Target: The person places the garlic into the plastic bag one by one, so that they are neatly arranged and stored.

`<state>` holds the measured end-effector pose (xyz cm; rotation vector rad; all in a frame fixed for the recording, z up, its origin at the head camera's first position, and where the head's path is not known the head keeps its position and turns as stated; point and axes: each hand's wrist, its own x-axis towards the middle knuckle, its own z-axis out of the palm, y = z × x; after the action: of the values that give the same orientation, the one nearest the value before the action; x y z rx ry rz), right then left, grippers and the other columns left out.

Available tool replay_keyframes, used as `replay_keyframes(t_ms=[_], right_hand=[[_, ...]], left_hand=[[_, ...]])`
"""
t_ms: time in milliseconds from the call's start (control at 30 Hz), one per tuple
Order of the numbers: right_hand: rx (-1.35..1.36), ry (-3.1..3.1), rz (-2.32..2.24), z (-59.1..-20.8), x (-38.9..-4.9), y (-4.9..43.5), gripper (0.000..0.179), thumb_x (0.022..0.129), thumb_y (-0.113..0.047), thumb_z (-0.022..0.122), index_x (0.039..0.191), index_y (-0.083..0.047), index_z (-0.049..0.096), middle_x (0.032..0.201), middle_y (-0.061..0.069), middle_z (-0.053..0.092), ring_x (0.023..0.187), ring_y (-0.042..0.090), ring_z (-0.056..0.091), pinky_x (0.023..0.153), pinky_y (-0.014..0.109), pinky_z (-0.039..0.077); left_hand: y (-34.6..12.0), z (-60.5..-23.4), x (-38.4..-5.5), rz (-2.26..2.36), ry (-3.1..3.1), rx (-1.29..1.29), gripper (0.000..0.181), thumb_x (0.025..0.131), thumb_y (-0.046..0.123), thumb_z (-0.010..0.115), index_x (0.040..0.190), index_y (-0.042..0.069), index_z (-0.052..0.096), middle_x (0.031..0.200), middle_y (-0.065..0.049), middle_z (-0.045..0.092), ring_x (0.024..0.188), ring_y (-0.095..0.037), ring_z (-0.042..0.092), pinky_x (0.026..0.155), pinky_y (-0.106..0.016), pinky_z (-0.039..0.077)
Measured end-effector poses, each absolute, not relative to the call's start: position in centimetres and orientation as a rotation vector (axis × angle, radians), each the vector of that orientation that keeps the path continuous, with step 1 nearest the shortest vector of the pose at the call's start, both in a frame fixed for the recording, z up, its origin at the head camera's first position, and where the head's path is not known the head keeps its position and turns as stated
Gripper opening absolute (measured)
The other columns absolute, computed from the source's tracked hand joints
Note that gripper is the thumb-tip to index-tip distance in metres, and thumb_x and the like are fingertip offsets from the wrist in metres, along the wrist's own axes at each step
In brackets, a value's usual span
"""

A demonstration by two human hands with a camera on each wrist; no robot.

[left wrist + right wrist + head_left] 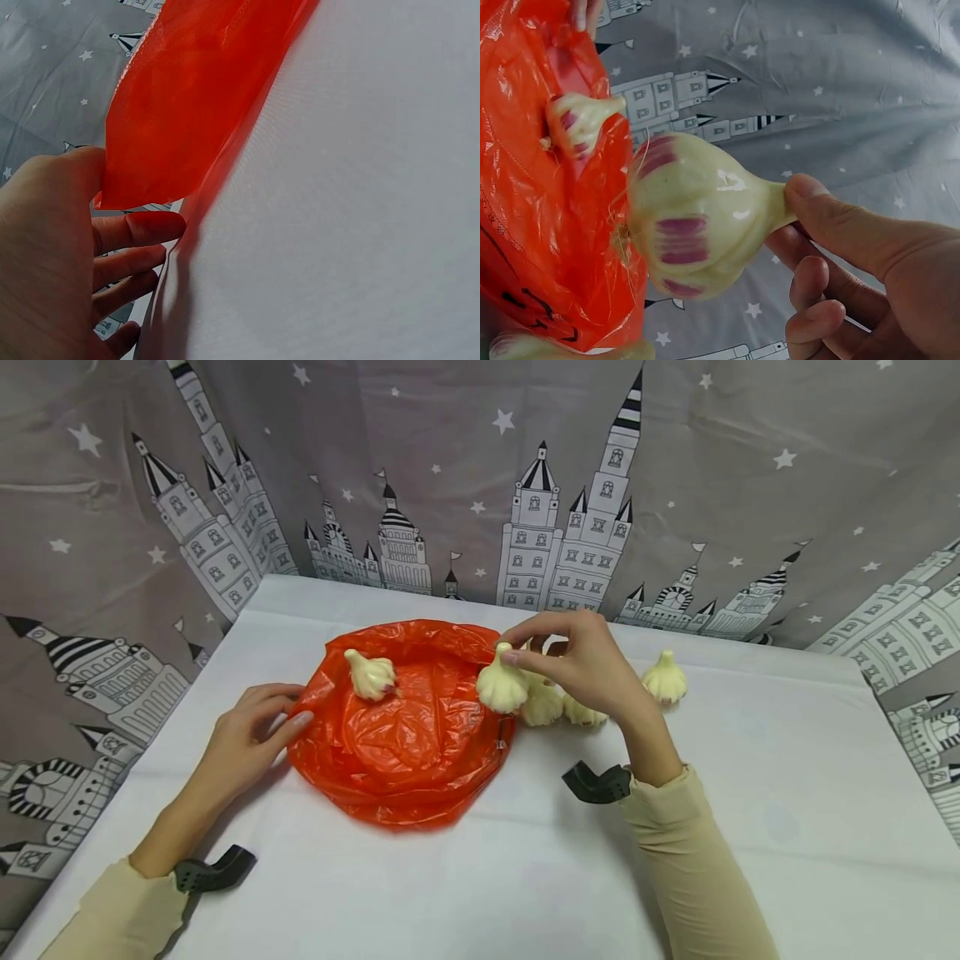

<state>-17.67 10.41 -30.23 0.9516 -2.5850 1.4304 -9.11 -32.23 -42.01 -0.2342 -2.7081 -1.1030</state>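
My right hand [581, 660] pinches a garlic bulb [502, 683] by its stem, held over the right rim of a red plastic bag [397, 714]. In the right wrist view that garlic bulb [697, 217] shows purple patches and wispy roots. The bag lies spread wide, its mouth facing up, with another garlic bulb [371, 675] inside at the left. At the bag's left edge, my left hand [251, 739] pinches the rim; in the left wrist view the thumb lies on one side of the red film [180, 112] and the index finger on the other.
Right of the bag, several garlic bulbs [542, 703] sit close together, partly behind my right hand. One more garlic bulb [664, 678] stands farther right on the white table [750, 827]. A grey curtain [465, 468] printed with castles and stars rises behind the table.
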Motion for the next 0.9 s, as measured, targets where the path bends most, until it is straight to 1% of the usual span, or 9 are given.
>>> replay_keyframes(t_ms=[167, 233, 333, 400, 500, 600, 700, 900], right_hand=[[0.952, -2.577, 1.421, -30.4, -18.1, 9.6, 0.010, 0.092, -0.019, 0.084, 0.101, -0.016, 0.084, 0.096, -0.006, 0.079, 0.082, 0.010, 0.065, 0.069, 0.033, 0.057], [0.947, -2.583, 1.430, -30.6, -18.2, 9.2, 0.010, 0.092, -0.020, 0.084, 0.102, -0.016, 0.083, 0.095, -0.005, 0.078, 0.082, 0.011, 0.065, 0.069, 0.034, 0.056], [0.948, -2.588, 1.437, -30.7, -18.4, 8.3, 0.011, 0.092, -0.021, 0.084, 0.102, -0.016, 0.083, 0.094, -0.005, 0.078, 0.083, 0.011, 0.065, 0.069, 0.035, 0.057], [0.951, -2.597, 1.438, -30.8, -18.6, 7.7, 0.011, 0.093, -0.022, 0.084, 0.102, -0.016, 0.083, 0.093, -0.005, 0.077, 0.083, 0.011, 0.065, 0.068, 0.033, 0.055], [0.964, -2.608, 1.430, -30.8, -18.8, 6.8, 0.013, 0.093, -0.023, 0.084, 0.103, -0.016, 0.083, 0.094, -0.005, 0.077, 0.085, 0.010, 0.065, 0.070, 0.031, 0.056], [0.981, -2.614, 1.421, -30.8, -18.9, 5.8, 0.014, 0.092, -0.023, 0.084, 0.104, -0.015, 0.083, 0.097, -0.004, 0.078, 0.085, 0.010, 0.066, 0.073, 0.033, 0.057], [1.006, -2.619, 1.411, -30.9, -19.1, 4.8, 0.016, 0.092, -0.023, 0.084, 0.105, -0.014, 0.083, 0.098, -0.004, 0.079, 0.084, 0.010, 0.067, 0.076, 0.033, 0.058], [1.053, -2.626, 1.418, -31.3, -19.2, 3.0, 0.017, 0.093, -0.023, 0.083, 0.107, -0.014, 0.083, 0.100, -0.003, 0.080, 0.083, 0.009, 0.067, 0.075, 0.028, 0.057]], left_hand=[[-32.0, -42.0, -9.3, -1.098, -2.706, -0.243, 0.015, 0.100, 0.022, 0.074, 0.102, 0.007, 0.075, 0.140, -0.017, 0.062, 0.133, -0.036, 0.051, 0.096, 0.003, 0.032], [-32.0, -42.1, -9.3, -1.092, -2.701, -0.247, 0.014, 0.100, 0.021, 0.074, 0.101, 0.007, 0.074, 0.139, -0.017, 0.063, 0.132, -0.033, 0.051, 0.096, 0.003, 0.032], [-32.0, -42.2, -9.2, -1.080, -2.693, -0.252, 0.012, 0.099, 0.020, 0.075, 0.099, 0.008, 0.075, 0.138, -0.016, 0.064, 0.132, -0.019, 0.050, 0.096, 0.003, 0.032], [-32.0, -42.3, -9.2, -1.076, -2.686, -0.257, 0.010, 0.098, 0.019, 0.075, 0.100, 0.008, 0.076, 0.137, -0.014, 0.064, 0.130, -0.007, 0.047, 0.096, 0.003, 0.033], [-32.1, -42.4, -9.2, -1.071, -2.676, -0.261, 0.010, 0.098, 0.017, 0.076, 0.102, 0.008, 0.077, 0.137, -0.014, 0.065, 0.127, 0.005, 0.043, 0.097, 0.003, 0.033], [-32.1, -42.4, -9.3, -1.072, -2.669, -0.263, 0.009, 0.098, 0.015, 0.075, 0.102, 0.007, 0.077, 0.137, -0.014, 0.065, 0.126, 0.009, 0.042, 0.097, 0.003, 0.032], [-32.2, -42.4, -9.3, -1.080, -2.654, -0.275, 0.006, 0.097, 0.011, 0.075, 0.100, 0.006, 0.077, 0.136, -0.015, 0.066, 0.126, 0.010, 0.041, 0.097, 0.004, 0.033], [-32.0, -42.4, -9.2, -1.092, -2.640, -0.298, 0.003, 0.097, 0.006, 0.073, 0.096, 0.005, 0.076, 0.134, -0.016, 0.066, 0.125, 0.014, 0.041, 0.096, 0.004, 0.033]])
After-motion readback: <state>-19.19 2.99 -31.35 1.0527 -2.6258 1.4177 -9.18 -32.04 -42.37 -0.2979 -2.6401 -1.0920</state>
